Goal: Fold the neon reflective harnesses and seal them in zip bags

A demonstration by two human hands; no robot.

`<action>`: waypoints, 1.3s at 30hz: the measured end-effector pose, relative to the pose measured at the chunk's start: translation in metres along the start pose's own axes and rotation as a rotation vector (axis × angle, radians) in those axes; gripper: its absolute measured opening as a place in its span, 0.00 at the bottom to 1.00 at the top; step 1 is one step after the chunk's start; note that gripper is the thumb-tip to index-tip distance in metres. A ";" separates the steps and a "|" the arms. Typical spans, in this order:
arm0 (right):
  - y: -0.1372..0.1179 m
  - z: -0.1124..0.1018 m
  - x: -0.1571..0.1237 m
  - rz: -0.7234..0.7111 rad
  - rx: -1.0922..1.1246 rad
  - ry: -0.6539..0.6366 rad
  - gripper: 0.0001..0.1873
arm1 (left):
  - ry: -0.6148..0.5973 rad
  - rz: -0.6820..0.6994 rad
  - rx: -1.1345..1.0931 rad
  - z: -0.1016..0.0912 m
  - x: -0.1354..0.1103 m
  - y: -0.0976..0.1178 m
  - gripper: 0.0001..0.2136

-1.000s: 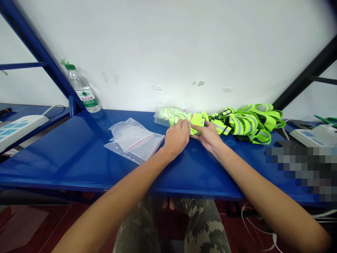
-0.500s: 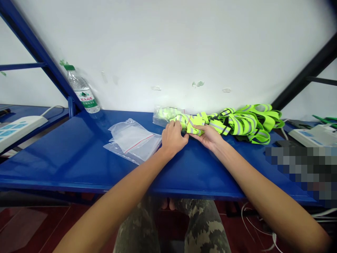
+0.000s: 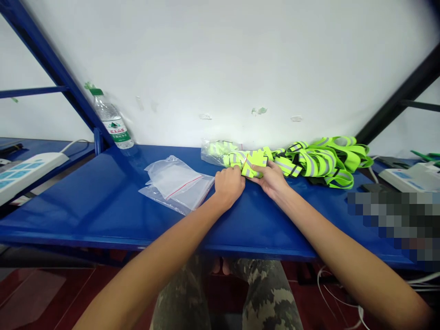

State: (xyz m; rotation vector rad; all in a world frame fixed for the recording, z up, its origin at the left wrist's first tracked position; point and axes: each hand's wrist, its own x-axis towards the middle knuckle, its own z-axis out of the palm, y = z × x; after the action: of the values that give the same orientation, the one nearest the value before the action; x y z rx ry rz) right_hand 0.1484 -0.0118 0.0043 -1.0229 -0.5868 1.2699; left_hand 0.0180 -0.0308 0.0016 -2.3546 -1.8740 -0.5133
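Strap bundle (image 3: 257,157), neon yellow-green with grey bands, sits right of centre in the frame, a red line slanting across it. My right hand (image 3: 274,182) grasps its right end: thumb laid on top, pointing left, other fingers tucked largely underneath.

Change from half a second ago: my left hand (image 3: 229,185) is a little lower. Then the fingers reach over the bundle's left part and the thumb sticks out to the right; now the knuckles bunch up at its lower left edge, fingers curled in. Whether they pinch anything I cannot tell; the tips are hidden. Right hand's grip looks much the same.

Both forearms run up from the lower corners and converge on the bundle, left wrist nearly straight, right palm turned inward.

Clear bags (image 3: 178,183) lie left of my left hand on the blue table (image 3: 113,206); a bagged strap (image 3: 220,149) lies just behind the bundle, loose straps (image 3: 318,160) to its right.
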 end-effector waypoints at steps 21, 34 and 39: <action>0.024 -0.010 0.012 -0.600 -0.509 -0.144 0.24 | 0.169 0.072 -0.063 -0.008 -0.002 0.002 0.09; -0.002 -0.002 -0.006 -0.204 -0.168 -0.027 0.23 | 0.032 0.265 -0.261 -0.005 -0.004 0.002 0.09; -0.001 -0.002 -0.005 -0.028 -0.156 0.009 0.13 | 0.008 0.348 -0.268 -0.007 0.000 -0.003 0.08</action>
State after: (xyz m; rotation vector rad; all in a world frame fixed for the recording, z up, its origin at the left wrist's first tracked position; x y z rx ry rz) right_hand 0.1491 -0.0167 0.0053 -1.1445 -0.6993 1.2090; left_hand 0.0141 -0.0320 0.0074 -2.7603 -1.4171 -0.7704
